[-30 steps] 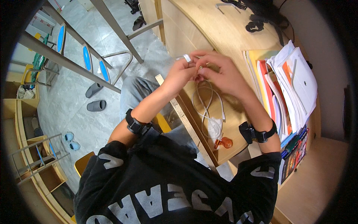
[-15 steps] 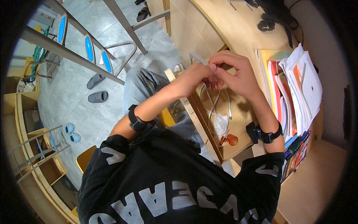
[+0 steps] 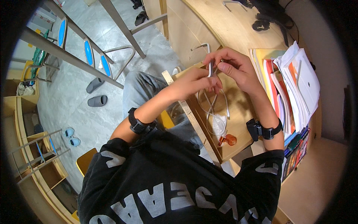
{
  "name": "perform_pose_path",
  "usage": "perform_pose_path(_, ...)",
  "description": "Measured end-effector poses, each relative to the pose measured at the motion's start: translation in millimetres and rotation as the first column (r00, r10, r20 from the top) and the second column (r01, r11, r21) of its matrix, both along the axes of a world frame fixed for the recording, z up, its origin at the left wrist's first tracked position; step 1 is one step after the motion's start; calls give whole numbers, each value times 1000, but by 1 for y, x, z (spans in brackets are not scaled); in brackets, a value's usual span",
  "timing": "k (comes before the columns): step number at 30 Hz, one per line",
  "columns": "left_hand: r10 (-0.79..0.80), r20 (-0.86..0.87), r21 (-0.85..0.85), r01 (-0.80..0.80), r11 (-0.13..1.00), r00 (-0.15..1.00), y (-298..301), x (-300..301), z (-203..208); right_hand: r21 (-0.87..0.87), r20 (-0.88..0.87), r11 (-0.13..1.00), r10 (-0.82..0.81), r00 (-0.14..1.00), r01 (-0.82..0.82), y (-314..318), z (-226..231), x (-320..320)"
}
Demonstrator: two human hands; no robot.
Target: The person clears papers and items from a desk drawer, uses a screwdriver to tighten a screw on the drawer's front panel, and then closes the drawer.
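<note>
white cable (image 3: 209,67) now lifted higher, both hands pinching it, left hand (image 3: 197,83), right hand (image 3: 233,67), above wooden desk (image 3: 238,108)

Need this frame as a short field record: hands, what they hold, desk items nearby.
left hand: pinches the white cable near its upper end
right hand: grips the same cable at the top
cable: loops hang down to the wooden desk
wrists: black band on each
desk items: small orange object, stack of papers and folders, black cords at the far end
floor: grey slippers
</note>
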State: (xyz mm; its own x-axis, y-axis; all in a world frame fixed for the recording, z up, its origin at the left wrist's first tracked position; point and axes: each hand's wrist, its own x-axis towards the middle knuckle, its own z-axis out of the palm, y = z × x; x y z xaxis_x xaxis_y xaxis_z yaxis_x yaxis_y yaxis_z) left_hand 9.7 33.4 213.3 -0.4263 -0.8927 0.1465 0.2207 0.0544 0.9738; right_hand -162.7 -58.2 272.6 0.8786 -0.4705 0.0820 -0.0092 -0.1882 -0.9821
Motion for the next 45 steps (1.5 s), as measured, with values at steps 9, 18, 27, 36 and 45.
perform_pose_path(9,451,-403,261,-372,891,796,-2,7,-5,-359,127,902,-208,970,240,10,2,5)
perform_pose_path(18,469,-599,405,-260,877,649,-9,13,-10,-555,132,794,-208,969,246,22,3,14)
perform_pose_path(27,395,-489,261,-301,917,778,-5,8,-1,-252,-38,937,-261,964,244,31,43,5)
perform_pose_path(36,372,-399,284,-273,919,838,-1,3,4,-102,-22,917,-390,921,385,7,23,1)
perform_pose_path(45,356,-331,335,-244,910,874,-2,8,3,94,-26,924,-370,929,370,7,6,7)
